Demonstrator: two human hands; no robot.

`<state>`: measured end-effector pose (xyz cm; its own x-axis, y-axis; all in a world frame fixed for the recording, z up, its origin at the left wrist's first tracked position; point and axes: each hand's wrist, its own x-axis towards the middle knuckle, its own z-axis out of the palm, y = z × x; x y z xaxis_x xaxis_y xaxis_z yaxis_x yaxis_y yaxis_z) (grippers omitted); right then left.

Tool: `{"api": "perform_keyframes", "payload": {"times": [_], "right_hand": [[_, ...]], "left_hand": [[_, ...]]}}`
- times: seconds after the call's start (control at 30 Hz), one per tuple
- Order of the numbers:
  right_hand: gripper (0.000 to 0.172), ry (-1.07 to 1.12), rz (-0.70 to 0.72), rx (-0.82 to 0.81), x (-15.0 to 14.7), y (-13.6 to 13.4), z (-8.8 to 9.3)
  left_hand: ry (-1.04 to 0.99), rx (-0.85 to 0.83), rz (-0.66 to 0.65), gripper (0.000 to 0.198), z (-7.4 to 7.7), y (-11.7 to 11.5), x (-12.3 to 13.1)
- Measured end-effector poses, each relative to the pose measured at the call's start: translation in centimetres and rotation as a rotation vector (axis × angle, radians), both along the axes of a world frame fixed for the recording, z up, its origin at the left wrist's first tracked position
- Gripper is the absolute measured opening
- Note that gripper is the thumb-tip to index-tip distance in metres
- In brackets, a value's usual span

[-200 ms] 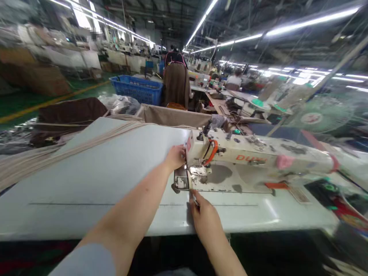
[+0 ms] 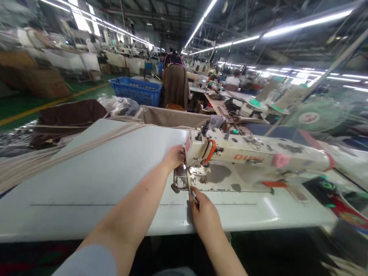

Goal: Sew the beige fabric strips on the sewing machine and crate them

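A narrow light fabric strip (image 2: 188, 178) runs front to back under the presser foot of a white sewing machine (image 2: 230, 151). My right hand (image 2: 206, 211) is closed on the strip's near end, in front of the metal needle plate (image 2: 180, 181). A small shiny metal object (image 2: 195, 197) shows among its fingers; its kind is unclear. My left hand (image 2: 174, 157) is at the left side of the machine head, behind the needle area, with curled fingers. Its fingertips are partly hidden, and what they hold cannot be made out.
Long beige strips (image 2: 94, 143) lie across the left of the white table (image 2: 115, 176). Behind it stand a fabric-lined bin (image 2: 172, 116) and a blue basket (image 2: 138, 91). A fan (image 2: 313, 115) and thread cones are at right. Other people sit farther off.
The camera view has shifted very slightly. Both hands keep nearly the same places at the machine, and the strip shows no clear movement.
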<state>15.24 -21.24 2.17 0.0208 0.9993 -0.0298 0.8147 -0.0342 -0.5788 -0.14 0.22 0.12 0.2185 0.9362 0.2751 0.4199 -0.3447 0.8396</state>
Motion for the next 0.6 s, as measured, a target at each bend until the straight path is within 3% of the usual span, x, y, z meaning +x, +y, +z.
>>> {"api": "perform_keyframes", "payload": {"times": [0.2, 0.37, 0.5, 0.6], "right_hand": [[0.037, 0.107, -0.02, 0.254, 0.5, -0.8, 0.2], [0.032, 0.264, -0.007, 0.371, 0.3, -1.0, 0.9], [0.023, 0.341, 0.049, 0.354, -0.6, -0.5, 1.9], [0.024, 0.413, 0.104, 0.246, -1.9, 0.2, 2.0]], "left_hand": [[-0.294, -0.126, 0.162, 0.01, 0.1, 0.1, -0.7], [-0.638, -0.287, 0.215, 0.024, 0.0, -1.4, -0.9], [-0.848, -0.362, 0.211, 0.027, 0.3, -4.3, -2.3], [-0.909, -0.372, 0.228, 0.028, 0.7, -7.0, -3.9]]}}
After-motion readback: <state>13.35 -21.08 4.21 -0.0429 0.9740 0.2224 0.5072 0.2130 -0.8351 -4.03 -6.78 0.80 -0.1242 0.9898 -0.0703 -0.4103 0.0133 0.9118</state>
